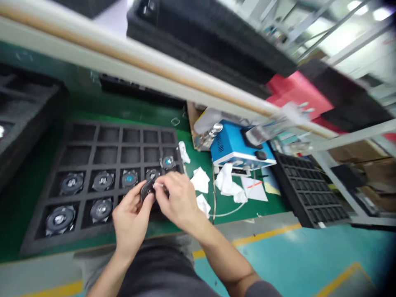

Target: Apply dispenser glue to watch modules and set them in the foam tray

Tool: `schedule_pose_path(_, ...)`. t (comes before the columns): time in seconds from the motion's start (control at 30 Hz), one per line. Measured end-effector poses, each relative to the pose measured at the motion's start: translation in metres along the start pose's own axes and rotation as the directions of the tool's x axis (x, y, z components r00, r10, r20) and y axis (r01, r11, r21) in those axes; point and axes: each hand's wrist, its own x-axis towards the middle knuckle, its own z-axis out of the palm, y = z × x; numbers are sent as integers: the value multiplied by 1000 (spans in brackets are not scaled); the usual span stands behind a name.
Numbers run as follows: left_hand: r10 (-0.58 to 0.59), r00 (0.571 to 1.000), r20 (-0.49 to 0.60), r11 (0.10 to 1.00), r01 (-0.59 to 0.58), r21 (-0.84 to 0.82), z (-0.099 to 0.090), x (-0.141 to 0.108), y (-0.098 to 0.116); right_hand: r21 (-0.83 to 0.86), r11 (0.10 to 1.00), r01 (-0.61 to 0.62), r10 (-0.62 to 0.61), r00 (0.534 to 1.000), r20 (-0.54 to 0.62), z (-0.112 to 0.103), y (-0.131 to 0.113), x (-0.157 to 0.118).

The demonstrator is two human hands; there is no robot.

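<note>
My left hand (131, 218) grips a dark round watch case (145, 190) between thumb and fingers, tilted above the front edge of a black foam tray (85, 168). My right hand (179, 202) is closed close beside it, pinching a small white scrap (158, 185) against the case; it looks like wipe or cloth, though blur hides its exact kind. Several similar round watch cases sit in the tray's nearer compartments, such as a watch case (60, 219) at front left and a teal-faced watch (168, 162) at the right. My hands cover part of the tray.
Crumpled white wipes (200, 180) lie right of the tray. Beyond them stand a blue box-shaped device (236, 146) and another black compartment tray (312, 189). A white shelf rail (154, 72) crosses above the green bench. Another foam tray (34, 119) is at left.
</note>
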Motion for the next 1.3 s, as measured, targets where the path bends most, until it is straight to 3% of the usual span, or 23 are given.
schedule_pose_path(0.17,-42,999,7,995,43,-92,-3,5,-2,68,996,60,-49,987,-151,9,-5,5)
schedule_pose_path(0.37,-79,997,12,978,80,-193,-6,1,2,101,987,121,-100,975,-197,16,-4,2)
schedule_pose_path(0.83,-52,994,97,985,67,-161,0,-6,6,130,991,43,-32,996,-87,3,5,-9)
schedule_pose_path(0.97,-95,991,92,969,114,-219,-2,-6,8,102,995,22,-18,999,-40,-6,10,-17)
schedule_pose_path(1.13,-149,983,106,953,171,-250,-4,-3,10,179,984,-18,39,993,-115,-13,18,-24)
schedule_pose_path(1.3,-142,984,108,959,164,-231,-2,-3,9,216,975,-49,74,991,-107,-16,23,-28)
